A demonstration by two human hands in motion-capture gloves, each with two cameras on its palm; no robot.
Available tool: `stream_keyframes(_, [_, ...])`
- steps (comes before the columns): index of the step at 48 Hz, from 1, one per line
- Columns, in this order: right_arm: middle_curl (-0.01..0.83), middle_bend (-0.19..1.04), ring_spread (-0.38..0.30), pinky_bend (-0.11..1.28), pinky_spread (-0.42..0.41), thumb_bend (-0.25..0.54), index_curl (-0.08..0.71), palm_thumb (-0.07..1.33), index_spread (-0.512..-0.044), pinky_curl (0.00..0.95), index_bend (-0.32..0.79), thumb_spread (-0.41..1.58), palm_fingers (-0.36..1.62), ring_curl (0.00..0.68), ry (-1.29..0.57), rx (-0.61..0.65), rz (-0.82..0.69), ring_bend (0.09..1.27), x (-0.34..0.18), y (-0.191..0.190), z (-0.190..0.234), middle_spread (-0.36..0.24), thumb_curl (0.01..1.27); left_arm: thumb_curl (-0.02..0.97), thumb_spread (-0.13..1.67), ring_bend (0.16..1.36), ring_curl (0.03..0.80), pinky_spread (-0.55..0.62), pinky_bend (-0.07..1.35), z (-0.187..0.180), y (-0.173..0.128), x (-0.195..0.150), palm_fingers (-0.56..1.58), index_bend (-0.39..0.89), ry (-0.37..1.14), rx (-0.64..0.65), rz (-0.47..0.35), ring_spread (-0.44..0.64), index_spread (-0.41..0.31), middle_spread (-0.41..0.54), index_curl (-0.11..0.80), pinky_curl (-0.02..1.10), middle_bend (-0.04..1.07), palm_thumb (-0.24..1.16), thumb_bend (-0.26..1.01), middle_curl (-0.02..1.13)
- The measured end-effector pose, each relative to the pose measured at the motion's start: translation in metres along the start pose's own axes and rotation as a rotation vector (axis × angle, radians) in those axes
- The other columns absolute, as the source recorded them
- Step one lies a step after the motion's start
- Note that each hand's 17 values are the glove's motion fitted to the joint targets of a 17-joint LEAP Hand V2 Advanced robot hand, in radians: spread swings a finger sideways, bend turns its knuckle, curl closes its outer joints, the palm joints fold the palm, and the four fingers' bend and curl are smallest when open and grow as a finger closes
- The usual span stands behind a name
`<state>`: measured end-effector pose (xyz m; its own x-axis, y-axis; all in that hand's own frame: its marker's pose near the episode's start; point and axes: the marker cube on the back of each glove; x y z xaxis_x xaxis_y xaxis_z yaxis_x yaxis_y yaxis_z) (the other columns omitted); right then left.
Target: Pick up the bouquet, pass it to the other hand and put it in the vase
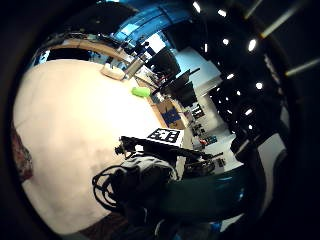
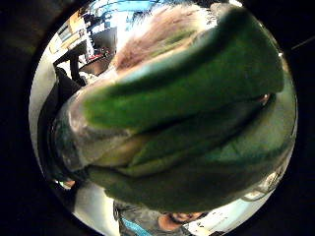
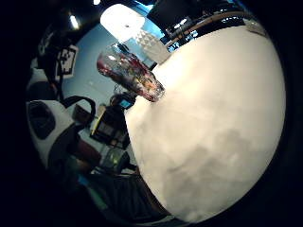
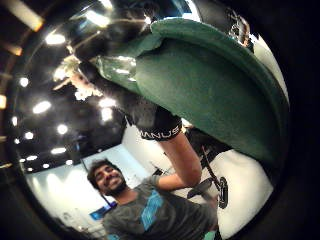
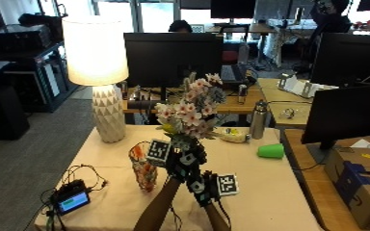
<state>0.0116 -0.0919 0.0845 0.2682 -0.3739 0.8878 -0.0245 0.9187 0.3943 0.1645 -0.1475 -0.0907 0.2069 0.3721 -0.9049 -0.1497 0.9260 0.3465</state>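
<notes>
We saw the bouquet [image 5: 191,108] held upright above the tabletop [image 5: 275,183], just right of the vase [image 5: 144,168], with the left hand [image 5: 177,161] gripping its stems, while we could not tell the set of the right hand's [image 5: 201,185] fingers just below.

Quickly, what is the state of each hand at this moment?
Left hand: holds the bouquet of pale pink flowers by its green stems.
Right hand: just below it, under the stems; its grip cannot be told.
</notes>
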Motion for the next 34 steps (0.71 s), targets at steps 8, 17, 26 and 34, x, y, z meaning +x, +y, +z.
stream_keyframes(8, [0.615,0.74,-0.197,0.7,-0.307,-0.031,0.566,0.93,-0.253,0.484,0.22,0.5,1.36,0.546,-0.078,-0.031,0.032,0.93,-0.017,0.002,0.013,-0.168,0.75,0.52,0.66,0.67,0.391,-0.4,0.52,-0.004,0.002,0.004,1.49,0.23,0.005,0.077,-0.003,-0.38,-0.313,-0.37,0.347,0.4,0.5,0.73,-0.04,0.5])
stream_keyframes(17, [0.607,0.72,-0.195,0.67,-0.316,-0.04,0.562,0.91,-0.255,0.469,0.18,0.5,1.32,0.537,0.185,-0.127,-0.064,0.91,-0.013,0.0,0.004,-0.164,0.75,0.559,0.65,0.74,0.436,-0.42,0.56,-0.027,0.003,0.027,1.46,0.28,-0.046,0.116,0.064,-0.39,-0.336,-0.385,0.414,0.42,0.62,0.73,-0.03,0.55])
stream_keyframes(26, [0.53,0.54,-0.195,0.63,-0.139,-0.045,0.458,0.82,-0.279,0.445,0.08,0.72,0.93,0.48,0.113,-0.089,-0.013,0.76,-0.013,0.012,-0.033,-0.166,0.68,0.585,0.66,0.78,0.457,-0.43,0.6,-0.08,0.006,0.082,1.43,0.31,-0.093,0.218,0.07,-0.39,-0.347,-0.387,0.463,0.44,0.67,0.72,-0.03,0.57])
stream_keyframes(34, [0.499,0.49,-0.154,0.56,0.007,-0.029,0.405,0.78,-0.284,0.413,0.1,0.87,0.9,0.424,0.132,-0.004,-0.026,0.61,-0.013,0.017,-0.07,-0.158,0.63,0.603,0.66,0.8,0.465,-0.43,0.61,-0.155,-0.007,0.114,1.41,0.31,-0.386,0.322,0.347,-0.39,-0.346,-0.388,0.493,0.45,0.7,0.72,-0.03,0.57])
